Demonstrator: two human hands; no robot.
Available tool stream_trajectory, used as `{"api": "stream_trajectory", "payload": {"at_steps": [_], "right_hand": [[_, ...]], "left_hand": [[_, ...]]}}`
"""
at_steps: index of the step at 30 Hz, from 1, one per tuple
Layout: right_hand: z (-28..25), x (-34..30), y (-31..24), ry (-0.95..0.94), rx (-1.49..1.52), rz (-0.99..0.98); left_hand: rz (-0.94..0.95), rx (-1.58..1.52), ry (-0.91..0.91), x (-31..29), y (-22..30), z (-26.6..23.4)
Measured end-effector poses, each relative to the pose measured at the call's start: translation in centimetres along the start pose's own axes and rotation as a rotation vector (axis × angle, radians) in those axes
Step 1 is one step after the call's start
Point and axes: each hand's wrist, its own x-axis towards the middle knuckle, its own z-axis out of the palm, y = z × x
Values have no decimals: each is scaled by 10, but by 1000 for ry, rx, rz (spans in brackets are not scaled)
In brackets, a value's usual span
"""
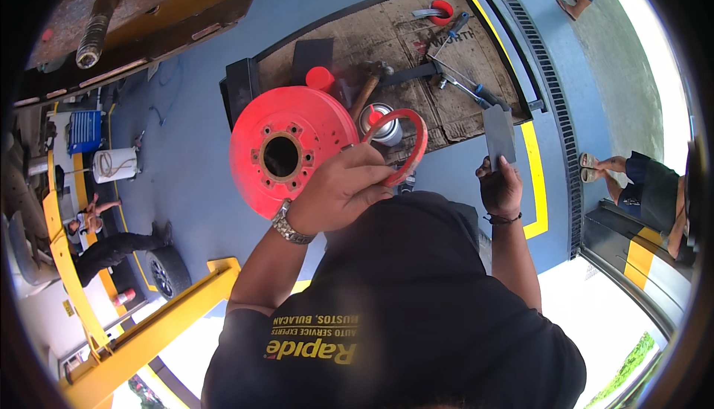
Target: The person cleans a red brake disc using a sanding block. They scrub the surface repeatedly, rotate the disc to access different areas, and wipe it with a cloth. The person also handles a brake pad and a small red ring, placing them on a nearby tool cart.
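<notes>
My left hand (346,189), with a metal watch on its wrist, grips a thin red ring (421,141) by its near edge. Just behind that hand is a large red brake disc (249,130) with a dark central hole and small holes around it. Off to the right, my right hand (501,189) pinches a flat grey rectangular piece (499,135) by its lower end, holding it upright. Its material is not clear. Beyond the ring stands a metal can (385,128) with a red nozzle.
A cart top lined with cardboard (401,33) carries a hammer (366,91), a red tape roll (441,13) and several blue-handled tools (482,91). A threaded shaft (97,31) juts out at upper left. Other people are at the right edge and far left, near a tyre (169,271).
</notes>
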Motion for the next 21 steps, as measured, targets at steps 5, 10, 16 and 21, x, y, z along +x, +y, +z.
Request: {"api": "stream_trajectory", "payload": {"at_steps": [5,10,16,21], "right_hand": [[9,17,-14,93,79,-123],[-20,16,-32,112,-21,-195],[-56,7,-13,68,-199,-65],[-46,3,11,171,-291,-38]], "left_hand": [[34,259,-106,65,-59,122],[-65,625,-112,112,-121,168],[-237,-178,-416,12,-81,97],[-615,821,174,-100,-85,53]]}}
